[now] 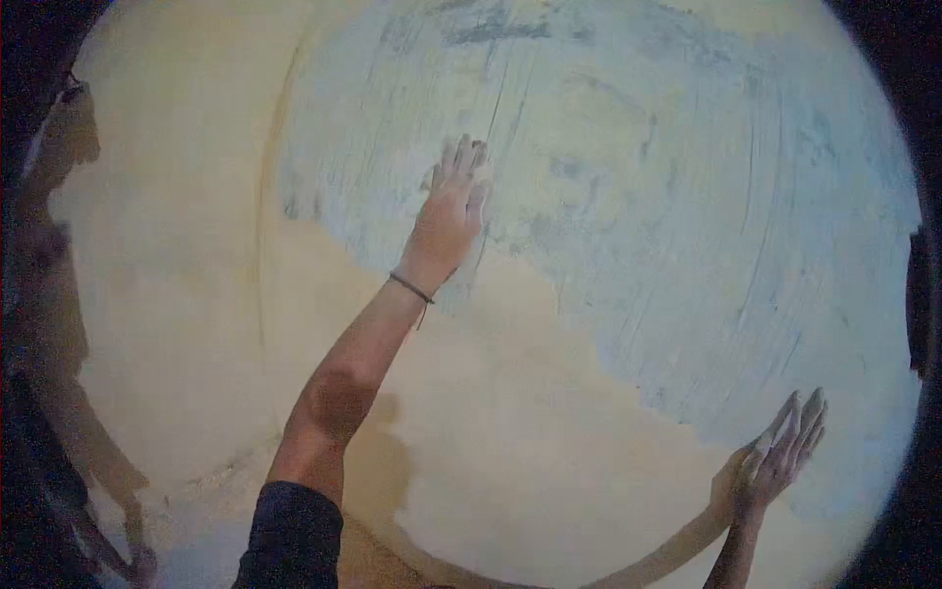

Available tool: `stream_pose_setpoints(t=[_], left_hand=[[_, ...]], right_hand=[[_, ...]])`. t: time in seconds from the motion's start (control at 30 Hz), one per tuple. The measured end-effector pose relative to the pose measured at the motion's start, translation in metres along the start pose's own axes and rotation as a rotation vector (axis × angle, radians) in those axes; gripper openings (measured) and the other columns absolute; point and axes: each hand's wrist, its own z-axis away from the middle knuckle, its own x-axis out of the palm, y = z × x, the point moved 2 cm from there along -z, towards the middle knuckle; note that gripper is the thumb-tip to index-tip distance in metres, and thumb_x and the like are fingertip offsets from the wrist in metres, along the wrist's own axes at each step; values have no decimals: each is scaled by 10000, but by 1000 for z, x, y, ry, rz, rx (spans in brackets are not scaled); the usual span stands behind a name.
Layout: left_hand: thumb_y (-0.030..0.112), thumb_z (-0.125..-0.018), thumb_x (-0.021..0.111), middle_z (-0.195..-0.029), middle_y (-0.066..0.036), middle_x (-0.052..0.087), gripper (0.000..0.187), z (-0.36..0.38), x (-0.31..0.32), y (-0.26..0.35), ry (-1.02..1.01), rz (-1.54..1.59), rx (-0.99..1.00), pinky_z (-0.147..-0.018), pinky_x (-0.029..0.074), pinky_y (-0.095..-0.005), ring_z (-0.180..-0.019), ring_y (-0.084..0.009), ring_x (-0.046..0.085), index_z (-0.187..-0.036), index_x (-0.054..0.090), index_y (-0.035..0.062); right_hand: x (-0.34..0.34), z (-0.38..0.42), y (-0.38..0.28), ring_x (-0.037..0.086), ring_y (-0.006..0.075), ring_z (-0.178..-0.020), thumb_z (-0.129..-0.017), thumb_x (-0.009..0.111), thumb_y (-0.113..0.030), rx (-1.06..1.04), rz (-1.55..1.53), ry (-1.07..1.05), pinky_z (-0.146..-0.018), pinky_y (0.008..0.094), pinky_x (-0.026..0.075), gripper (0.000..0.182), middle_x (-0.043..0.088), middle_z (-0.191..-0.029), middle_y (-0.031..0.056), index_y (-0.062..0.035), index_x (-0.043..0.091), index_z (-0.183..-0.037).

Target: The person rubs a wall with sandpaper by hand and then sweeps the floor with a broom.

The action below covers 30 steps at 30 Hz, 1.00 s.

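My left hand [451, 211] lies against the wall, arm stretched up, with its fingers extended over the lower part of a pale blue-grey patch [628, 216]. The fingers look whitened, and a dark cord bracelet [412, 287] circles the wrist. Farther right and lower, my right hand [785, 452] is raised at the patch's bottom edge, fingers long and straight. A whitish area shows beside its thumb; I cannot tell whether it is dust or a thin sheet. Streaks, scratches and darker smudges mark the patch.
Cream-coloured wall [491, 422] surrounds the patch below and to the left. A brownish vertical line [265, 196] runs down the left part. At the lower left edge another person's hand [144, 566] shows beside dark shapes. Arm shadows fall across the lower wall.
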Motion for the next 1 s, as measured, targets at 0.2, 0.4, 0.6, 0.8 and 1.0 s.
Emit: stream_pose_setpoints(t=[0.2,0.4,0.6,0.8,1.0], left_hand=[[287,-1080,375,-1624,-179,310,514,-79,22,13,165,-97,57,-1243,194,-484,-1518,-357,245,-1562,365,110],[293,-1070,376,-1610,-197,328,517,-34,29,48,30,82,160,-1243,208,-464,-1497,-394,276,-1548,387,93],[201,-1022,453,-1609,-183,342,492,-104,42,40,243,-53,-23,-1250,189,-461,-1496,-366,294,-1497,463,73],[164,-996,488,-1547,-242,405,507,-37,58,160,102,97,429,-1233,237,-465,-1456,-376,351,-1486,453,37],[131,-990,467,-1547,-240,403,509,-89,48,96,166,161,-111,-1235,238,-452,-1477,-367,316,-1472,429,-26]], right_hand=[[3,6,7,259,401,-1517,-1043,218,-545,-8,21,15,-1215,584,155,685,309,-1632,187,-107,411,-1533],[-3,5,5,273,407,-1510,-1046,232,-551,-21,24,20,-1212,587,166,680,325,-1624,189,-110,414,-1530],[4,9,11,282,394,-1510,-1046,228,-540,-19,17,57,-1213,578,175,662,336,-1625,170,-115,445,-1506],[3,15,18,282,393,-1511,-1047,235,-531,34,9,36,-1210,585,180,652,346,-1618,178,-110,461,-1490],[5,21,34,290,420,-1500,-1042,307,-466,13,-54,37,-1205,609,179,580,348,-1617,177,-128,458,-1488]])
